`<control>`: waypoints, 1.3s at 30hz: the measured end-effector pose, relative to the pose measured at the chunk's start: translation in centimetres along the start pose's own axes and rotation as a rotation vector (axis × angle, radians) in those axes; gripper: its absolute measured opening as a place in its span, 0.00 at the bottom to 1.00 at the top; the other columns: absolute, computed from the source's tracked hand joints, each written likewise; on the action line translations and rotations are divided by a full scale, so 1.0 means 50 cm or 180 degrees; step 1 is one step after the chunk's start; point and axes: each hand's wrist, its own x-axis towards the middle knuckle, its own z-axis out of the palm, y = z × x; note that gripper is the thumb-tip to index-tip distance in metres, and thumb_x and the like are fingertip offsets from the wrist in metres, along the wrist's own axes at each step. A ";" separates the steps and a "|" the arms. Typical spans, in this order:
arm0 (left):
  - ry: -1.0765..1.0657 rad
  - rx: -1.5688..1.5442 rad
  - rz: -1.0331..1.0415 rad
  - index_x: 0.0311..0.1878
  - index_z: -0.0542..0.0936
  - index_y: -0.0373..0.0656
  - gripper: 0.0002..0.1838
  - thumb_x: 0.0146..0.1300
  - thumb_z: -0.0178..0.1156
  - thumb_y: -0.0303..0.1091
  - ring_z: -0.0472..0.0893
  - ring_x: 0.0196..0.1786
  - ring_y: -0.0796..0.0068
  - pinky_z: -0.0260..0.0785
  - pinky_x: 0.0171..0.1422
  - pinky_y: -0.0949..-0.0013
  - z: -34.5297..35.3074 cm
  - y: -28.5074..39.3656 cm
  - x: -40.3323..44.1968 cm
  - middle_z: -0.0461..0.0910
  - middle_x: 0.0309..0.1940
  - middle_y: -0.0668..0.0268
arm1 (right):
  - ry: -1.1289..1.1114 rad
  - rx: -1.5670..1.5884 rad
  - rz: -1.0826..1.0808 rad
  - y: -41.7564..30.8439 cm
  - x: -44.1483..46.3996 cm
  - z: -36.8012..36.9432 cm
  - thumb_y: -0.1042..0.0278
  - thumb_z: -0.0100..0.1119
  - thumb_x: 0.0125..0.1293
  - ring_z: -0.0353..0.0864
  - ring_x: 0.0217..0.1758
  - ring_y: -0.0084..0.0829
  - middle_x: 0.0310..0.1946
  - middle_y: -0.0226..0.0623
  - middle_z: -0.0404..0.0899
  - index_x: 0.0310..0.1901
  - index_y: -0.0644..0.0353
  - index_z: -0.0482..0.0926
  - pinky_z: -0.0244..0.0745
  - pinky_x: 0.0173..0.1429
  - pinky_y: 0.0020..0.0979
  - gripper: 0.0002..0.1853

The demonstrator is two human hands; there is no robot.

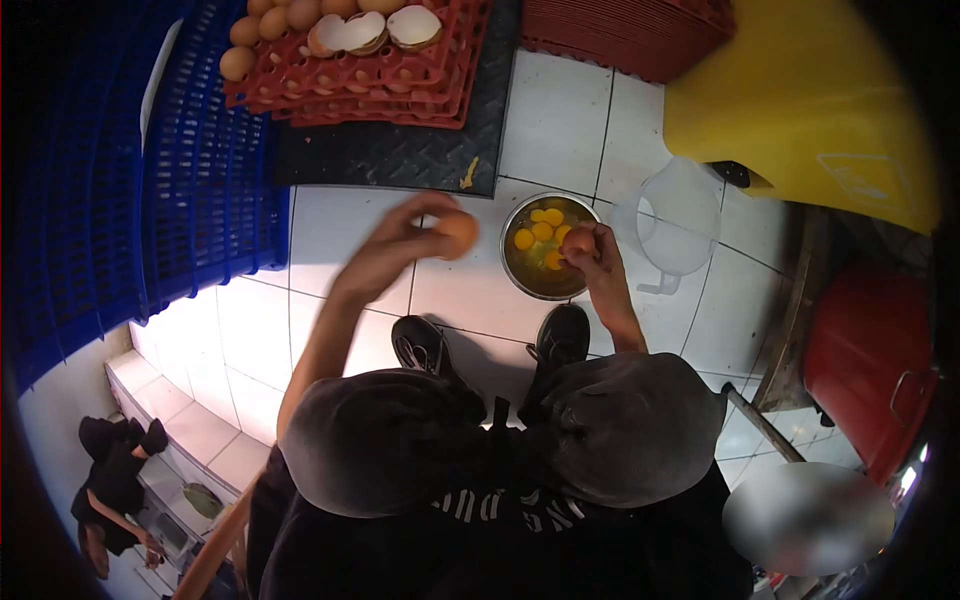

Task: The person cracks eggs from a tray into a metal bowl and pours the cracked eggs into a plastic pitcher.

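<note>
My left hand [405,238] is closed round a brown egg [459,234], held above the tiles to the left of the bowl; the hand is slightly blurred. Over the right side of a round metal bowl [512,268], my right hand [604,270] grips another brown egg [577,241] in its fingertips. Several whole yellow yolks [542,231] lie in clear egg white inside the bowl. Part of the bowl's contents is hidden behind my right hand. I cannot tell whether either shell is cracked.
Stacked red egg trays [350,85] carry whole eggs and empty shells [414,27] on a black mat. A clear plastic jug [676,225] stands right of the bowl. Blue crates [215,150] are at left, a yellow container [800,110] and red bin [865,360] at right. Another person [115,490] is lower left.
</note>
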 end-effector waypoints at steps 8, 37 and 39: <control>-0.0233 -0.1798 -0.0995 0.64 0.64 0.39 0.23 0.72 0.49 0.42 0.73 0.61 0.67 0.70 0.65 0.61 0.129 -0.185 0.136 0.67 0.60 0.58 | 0.0263 -0.1846 -0.1510 -0.024 -0.035 0.020 0.68 0.65 0.60 0.77 0.53 0.39 0.51 0.46 0.74 0.57 0.63 0.68 0.75 0.55 0.35 0.25; -0.0838 -0.0354 -0.0806 0.65 0.67 0.34 0.32 0.61 0.64 0.37 0.75 0.57 0.72 0.68 0.63 0.68 0.143 -0.175 0.137 0.75 0.53 0.60 | -0.0536 -0.0871 0.0404 -0.012 -0.007 -0.009 0.69 0.64 0.62 0.78 0.37 0.21 0.36 0.34 0.81 0.55 0.61 0.75 0.74 0.40 0.22 0.20; -0.0901 -0.0160 -0.0782 0.65 0.68 0.34 0.33 0.58 0.66 0.37 0.76 0.55 0.73 0.68 0.62 0.69 0.142 -0.168 0.140 0.77 0.51 0.61 | -0.0667 -0.0869 0.0147 -0.020 -0.005 -0.007 0.69 0.64 0.61 0.79 0.38 0.21 0.38 0.34 0.81 0.56 0.61 0.76 0.75 0.43 0.23 0.21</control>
